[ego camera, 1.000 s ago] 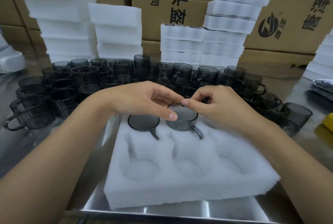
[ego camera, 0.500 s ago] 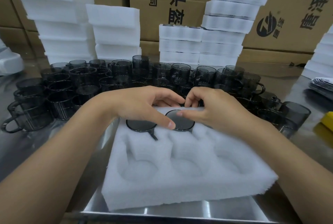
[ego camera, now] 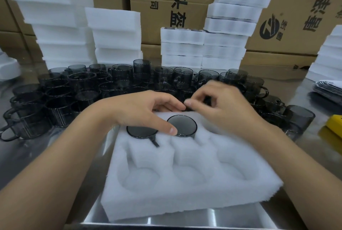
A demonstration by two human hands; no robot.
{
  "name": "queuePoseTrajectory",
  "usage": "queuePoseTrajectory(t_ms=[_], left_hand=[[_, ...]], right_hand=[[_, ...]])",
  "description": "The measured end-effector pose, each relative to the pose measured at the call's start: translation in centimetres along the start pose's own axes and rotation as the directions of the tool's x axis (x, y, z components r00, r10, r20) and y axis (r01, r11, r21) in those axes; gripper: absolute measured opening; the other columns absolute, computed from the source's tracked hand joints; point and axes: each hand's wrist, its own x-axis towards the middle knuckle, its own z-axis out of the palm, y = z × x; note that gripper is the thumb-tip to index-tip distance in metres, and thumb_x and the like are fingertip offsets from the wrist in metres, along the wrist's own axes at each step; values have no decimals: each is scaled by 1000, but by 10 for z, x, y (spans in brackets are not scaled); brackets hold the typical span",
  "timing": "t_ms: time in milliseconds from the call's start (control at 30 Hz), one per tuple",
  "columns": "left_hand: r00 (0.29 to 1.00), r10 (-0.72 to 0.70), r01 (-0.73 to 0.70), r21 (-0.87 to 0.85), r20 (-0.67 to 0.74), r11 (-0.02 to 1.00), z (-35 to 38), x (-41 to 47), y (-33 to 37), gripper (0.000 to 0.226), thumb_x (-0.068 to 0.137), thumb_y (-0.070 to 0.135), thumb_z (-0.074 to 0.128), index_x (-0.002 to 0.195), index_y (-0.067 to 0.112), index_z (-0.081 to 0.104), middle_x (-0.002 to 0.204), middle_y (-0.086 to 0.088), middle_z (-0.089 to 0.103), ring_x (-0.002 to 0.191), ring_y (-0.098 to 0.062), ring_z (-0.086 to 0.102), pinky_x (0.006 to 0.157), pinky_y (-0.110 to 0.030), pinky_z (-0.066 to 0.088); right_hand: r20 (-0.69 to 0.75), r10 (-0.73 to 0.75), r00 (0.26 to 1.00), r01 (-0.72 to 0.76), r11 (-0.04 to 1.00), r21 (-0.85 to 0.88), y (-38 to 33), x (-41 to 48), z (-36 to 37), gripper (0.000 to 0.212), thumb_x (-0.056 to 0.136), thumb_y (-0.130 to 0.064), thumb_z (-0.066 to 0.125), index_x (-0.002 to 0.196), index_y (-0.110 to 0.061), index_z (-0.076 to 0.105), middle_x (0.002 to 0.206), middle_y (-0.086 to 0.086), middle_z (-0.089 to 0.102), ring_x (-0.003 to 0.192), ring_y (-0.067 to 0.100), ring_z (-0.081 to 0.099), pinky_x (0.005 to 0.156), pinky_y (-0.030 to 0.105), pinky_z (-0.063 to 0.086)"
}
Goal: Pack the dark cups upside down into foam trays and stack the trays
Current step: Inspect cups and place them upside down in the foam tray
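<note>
White foam tray [ego camera: 185, 198], soft & fuzzy, six round pockets. We see two smoky dark cups bases-up: left cup [ego camera: 141, 130] & mid cup [ego camera: 183, 124], back row. Our left hand [ego camera: 142, 107] relaxed, thumb on mid cup's edge. Our right hand [ego camera: 222, 107] blurred, fingers curled; grip unclear.

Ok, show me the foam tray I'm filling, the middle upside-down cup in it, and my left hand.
foam tray [ego camera: 185, 199]: head view, on its bare front wall.
middle cup [ego camera: 182, 124]: head view, on its upturned base.
left hand [ego camera: 146, 109]: head view, on the back of the hand.
</note>
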Motion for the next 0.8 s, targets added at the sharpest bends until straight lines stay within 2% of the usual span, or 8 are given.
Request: queuePoseTrajectory(t_ms=[67,133,200,267,333,467,633,800], left_hand=[[1000,-7,7,-9,-8,1000,0,-1,-1,56,60,43,79,112,45,58,113,29,62,111,7,56,102,-26,43],[1000,2,-2,-7,-18,1000,0,-1,-1,54,60,43,79,111,46,60,112,28,63,110,6,57,100,-27,44],[999,17,-17,-6,-32,1000,1,-2,0,54,58,46,79,109,46,61,113,28,63,110,6,57,99,-27,44],[998,28,-28,3,-47,1000,1,-3,1,52,58,45,79,107,47,62,113,28,63,109,7,58,98,-27,45],[997,34,-33,19,-65,999,1,-3,1,52,57,46,80,106,47,63,112,28,63,108,7,58,97,-25,45],[996,36,-35,19,-85,999,2,-3,1,53,54,48,80,105,48,64,111,26,64,107,6,58,97,-26,45],[995,34,-31,30,-94,999,2,-4,2,54,54,48,80,105,47,64,111,26,64,107,6,58,97,-24,45],[994,30,-27,30,-110,999,3,-3,5,43,69,35,81,109,41,65,109,25,66,105,4,60,92,-21,46]], right_hand=[[-209,14,978,-15,1000,-3,10,4,-8,17,87,-41,62,96,-28,69,98,-9,55,75,-5,48,74,24,37],[-309,58,949,-96,989,-109,25,8,-19,27,91,-35,59,115,-24,65,116,-4,49,101,8,47,90,28,36],[-288,124,950,-215,926,-310,42,10,-26,41,92,-34,57,130,-20,56,135,5,41,124,24,33,104,37,29],[-217,208,954,-288,841,-459,55,10,-28,50,92,-36,57,138,-20,48,146,9,30,132,29,22,107,46,23],[-169,232,958,-286,808,-515,63,8,-26,50,92,-37,57,138,-20,48,150,11,25,136,31,18,107,48,21],[-206,192,960,-272,820,-503,70,9,-21,39,92,-32,60,128,-19,55,146,11,34,133,30,23,103,47,23],[-275,147,950,-263,850,-456,71,13,-18,21,89,-29,64,103,-14,59,125,6,50,119,29,35,92,39,25],[-333,65,941,-209,884,-419,63,14,-24,18,89,-27,65,98,-13,58,115,5,55,113,27,38,85,32,21]])
